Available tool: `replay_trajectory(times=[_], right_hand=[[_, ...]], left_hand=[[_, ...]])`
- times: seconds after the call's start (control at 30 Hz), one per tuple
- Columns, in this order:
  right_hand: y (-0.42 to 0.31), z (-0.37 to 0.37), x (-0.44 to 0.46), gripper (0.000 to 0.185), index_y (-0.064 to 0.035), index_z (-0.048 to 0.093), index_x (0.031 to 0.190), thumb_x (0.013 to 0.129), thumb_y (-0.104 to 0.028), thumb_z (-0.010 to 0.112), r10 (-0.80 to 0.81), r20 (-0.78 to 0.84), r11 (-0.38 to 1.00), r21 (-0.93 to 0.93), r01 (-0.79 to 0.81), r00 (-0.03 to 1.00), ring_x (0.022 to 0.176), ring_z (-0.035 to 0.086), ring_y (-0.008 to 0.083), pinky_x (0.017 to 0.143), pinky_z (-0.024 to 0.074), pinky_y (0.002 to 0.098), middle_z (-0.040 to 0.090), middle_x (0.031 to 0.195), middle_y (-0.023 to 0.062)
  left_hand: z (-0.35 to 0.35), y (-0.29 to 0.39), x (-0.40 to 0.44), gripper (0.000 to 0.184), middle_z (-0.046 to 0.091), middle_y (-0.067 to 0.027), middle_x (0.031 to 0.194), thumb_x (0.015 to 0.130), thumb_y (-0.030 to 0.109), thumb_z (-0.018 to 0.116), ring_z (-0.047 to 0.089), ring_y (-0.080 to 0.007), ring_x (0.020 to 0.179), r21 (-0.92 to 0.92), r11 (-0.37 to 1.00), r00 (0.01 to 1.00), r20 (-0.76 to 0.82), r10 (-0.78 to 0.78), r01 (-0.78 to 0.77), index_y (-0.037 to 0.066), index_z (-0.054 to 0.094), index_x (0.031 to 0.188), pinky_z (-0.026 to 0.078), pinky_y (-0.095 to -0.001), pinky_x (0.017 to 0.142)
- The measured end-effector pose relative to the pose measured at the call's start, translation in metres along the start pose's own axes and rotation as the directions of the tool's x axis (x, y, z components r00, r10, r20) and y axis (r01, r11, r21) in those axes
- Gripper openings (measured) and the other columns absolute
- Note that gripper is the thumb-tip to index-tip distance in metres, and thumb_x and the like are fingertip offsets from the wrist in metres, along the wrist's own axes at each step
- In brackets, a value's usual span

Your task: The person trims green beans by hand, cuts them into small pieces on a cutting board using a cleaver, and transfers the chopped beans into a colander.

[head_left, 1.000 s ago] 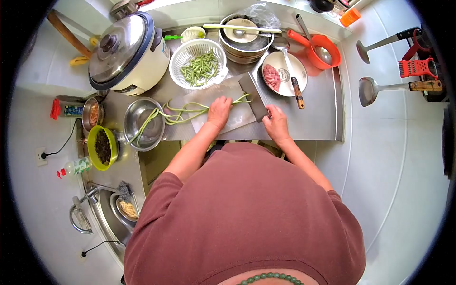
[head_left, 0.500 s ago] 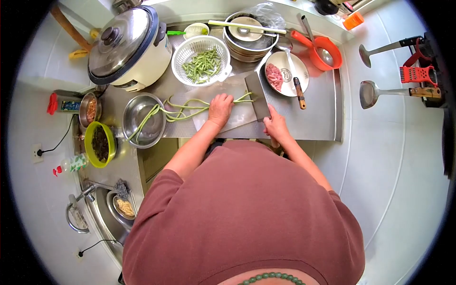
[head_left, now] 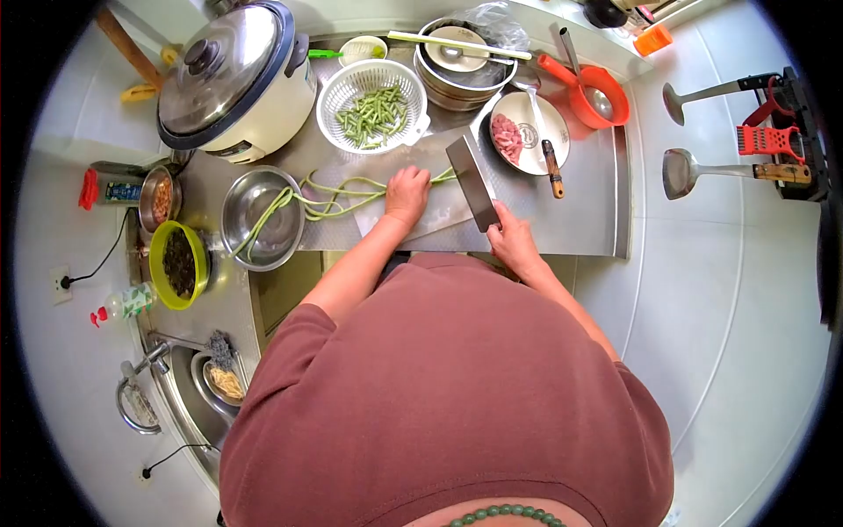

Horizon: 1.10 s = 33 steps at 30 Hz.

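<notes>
Left hand [head_left: 407, 194] curls over beans [head_left: 288, 196]; right hand [head_left: 513, 239] grips cleaver [head_left: 472, 186].

And there they are, both forearms [head_left: 356, 268] angled forward and inward — left hand [head_left: 408, 195] palm down, fingers curled, right hand [head_left: 513, 239] gripping firmly, slightly nearer the body!

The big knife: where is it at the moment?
In the head view, slightly right of centre, the big knife is held in the right hand at the right end of the cutting board, between the left hand and the white dish.
</notes>
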State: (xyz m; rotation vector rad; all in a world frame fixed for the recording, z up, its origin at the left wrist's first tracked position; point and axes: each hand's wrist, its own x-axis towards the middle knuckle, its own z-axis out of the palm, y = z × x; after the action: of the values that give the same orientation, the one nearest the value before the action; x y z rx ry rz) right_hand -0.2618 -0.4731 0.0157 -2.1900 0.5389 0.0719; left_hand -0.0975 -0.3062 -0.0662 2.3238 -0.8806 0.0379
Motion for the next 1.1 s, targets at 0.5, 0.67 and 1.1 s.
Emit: replay_trajectory(times=[0.5,0.67,1.1], right_hand=[[-0.007,0.010,-0.002,0.045,-0.0042,0.047,0.126,0.080,-0.002,0.050,-0.108,0.006,0.968,-0.226,0.106,0.994,0.072,0.060,0.0466,0.067,0.0474,0.0544,0.061,0.075,0.0283],[-0.008,0.012,0.001,0.045,-0.0039,0.041,0.126,0.082,-0.003,0.048,-0.062,0.101,0.958,-0.273,0.088,0.993,0.071,0.060,0.0483,0.065,0.0467,0.0565,0.060,0.072,0.0293],[-0.020,0.016,0.012,0.039,-0.0025,0.037,0.122,0.084,-0.004,0.045,0.011,0.184,0.907,-0.416,0.068,0.983,0.071,0.061,0.0489,0.064,0.0483,0.0574,0.061,0.072,0.0286]], left_hand=[[-0.005,-0.015,-0.008,0.020,0.055,-0.0073,0.091,0.072,0.009,0.066,0.054,-0.0292,0.089,-0.101,0.977,0.982,-0.034,0.186,-0.189,0.009,0.058,0.090,0.045,-0.0409,0.076],[-0.002,-0.028,-0.011,0.015,0.057,-0.0070,0.092,0.072,0.006,0.063,0.055,-0.0282,0.089,-0.098,0.959,0.963,-0.083,0.258,-0.266,0.008,0.059,0.087,0.046,-0.0390,0.078],[-0.001,-0.030,-0.008,0.001,0.059,-0.0041,0.084,0.075,0.009,0.057,0.055,-0.0259,0.080,-0.055,0.971,0.972,-0.042,0.230,-0.232,0.010,0.058,0.075,0.046,-0.0383,0.071]])
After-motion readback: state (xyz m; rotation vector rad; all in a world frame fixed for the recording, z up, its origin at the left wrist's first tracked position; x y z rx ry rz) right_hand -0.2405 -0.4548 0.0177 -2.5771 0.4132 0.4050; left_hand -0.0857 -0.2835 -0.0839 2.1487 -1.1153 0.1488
